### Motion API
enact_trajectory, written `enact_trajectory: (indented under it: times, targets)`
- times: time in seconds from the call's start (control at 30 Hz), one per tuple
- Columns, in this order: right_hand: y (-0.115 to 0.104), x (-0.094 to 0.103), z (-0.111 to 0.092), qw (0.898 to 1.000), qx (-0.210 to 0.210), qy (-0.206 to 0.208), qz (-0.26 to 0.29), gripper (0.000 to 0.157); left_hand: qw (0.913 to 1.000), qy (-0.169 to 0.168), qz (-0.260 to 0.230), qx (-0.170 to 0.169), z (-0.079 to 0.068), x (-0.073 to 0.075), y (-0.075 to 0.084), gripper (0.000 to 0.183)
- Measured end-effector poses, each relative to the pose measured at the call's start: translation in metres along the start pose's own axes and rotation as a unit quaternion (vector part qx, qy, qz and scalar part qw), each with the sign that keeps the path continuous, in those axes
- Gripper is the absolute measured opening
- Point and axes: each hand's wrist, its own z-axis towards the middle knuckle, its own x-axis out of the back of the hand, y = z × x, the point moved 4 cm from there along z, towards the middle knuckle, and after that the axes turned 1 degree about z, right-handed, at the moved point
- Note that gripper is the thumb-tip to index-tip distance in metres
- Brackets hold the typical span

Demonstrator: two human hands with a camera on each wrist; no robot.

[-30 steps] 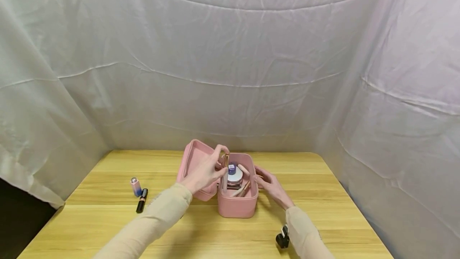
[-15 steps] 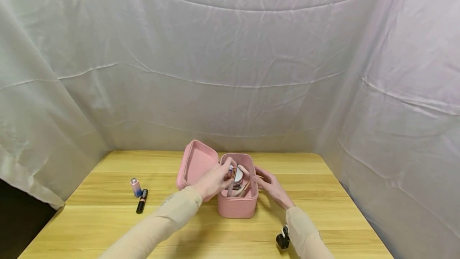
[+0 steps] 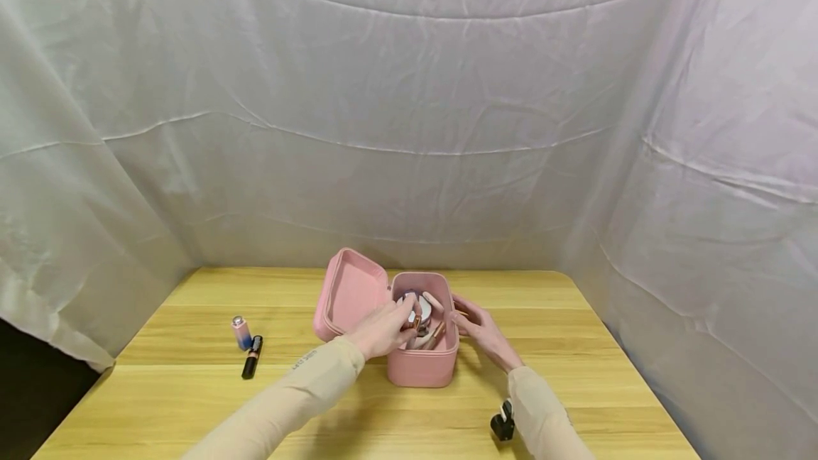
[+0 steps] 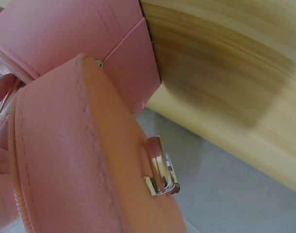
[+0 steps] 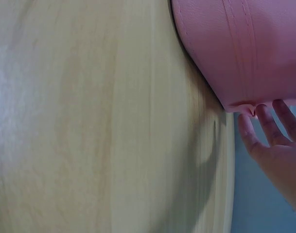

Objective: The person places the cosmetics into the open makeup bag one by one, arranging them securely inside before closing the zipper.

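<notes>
A pink cosmetic case (image 3: 422, 369) stands on the wooden table, its lid (image 3: 354, 293) swung out to the left. Inside the case, my left hand (image 3: 381, 327) pinches a gold-capped lip gloss tube (image 3: 417, 322) between thumb and fingers; the tube's lower part is hidden. Around it lie a round white-topped compact (image 3: 424, 309), a pale pink stick (image 3: 432, 301) and a brown tube (image 3: 437, 336). My right hand (image 3: 483, 336) rests against the case's right side. The right wrist view shows its fingers (image 5: 271, 127) extended, tips at the pink wall (image 5: 235, 58).
At the left of the table (image 3: 160, 389) lie a pink-and-blue tube (image 3: 241, 332) and a black tube (image 3: 252, 358). A small black object (image 3: 503, 423) is beside my right sleeve. Grey-white cloth (image 3: 409, 162) hangs behind the table and along both sides.
My left hand has lowered the lip gloss tube from upright at the case's left side, moving right and down among the contents. My right hand and the case have stayed put.
</notes>
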Motion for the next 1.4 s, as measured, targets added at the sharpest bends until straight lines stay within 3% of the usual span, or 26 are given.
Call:
enact_trajectory:
  times: [0.47, 0.7, 0.93, 1.4]
  targets:
    - [-0.0022, -0.0012, -0.0006, 1.0, 0.005, -0.005, 0.0, 0.059, 0.9995, 0.008, 0.023, 0.018, -0.0012, -0.0001, -0.0008, 0.029]
    - [-0.002, -0.0011, -0.0013, 1.0, 0.003, -0.005, -0.002, 0.058, 0.9994, 0.026, 0.022, 0.004, -0.0022, 0.0012, -0.0014, 0.03]
    - [-0.0024, -0.0009, -0.0013, 1.0, 0.001, 0.0, 0.0, 0.057, 0.9993, 0.023, 0.014, 0.025, -0.0024, 0.0018, -0.0016, 0.029]
    - [-0.0012, -0.001, -0.0005, 1.0, -0.004, 0.005, 0.0, 0.058, 0.9992, 0.032, 0.017, 0.015, -0.0033, 0.0002, -0.0061, 0.029]
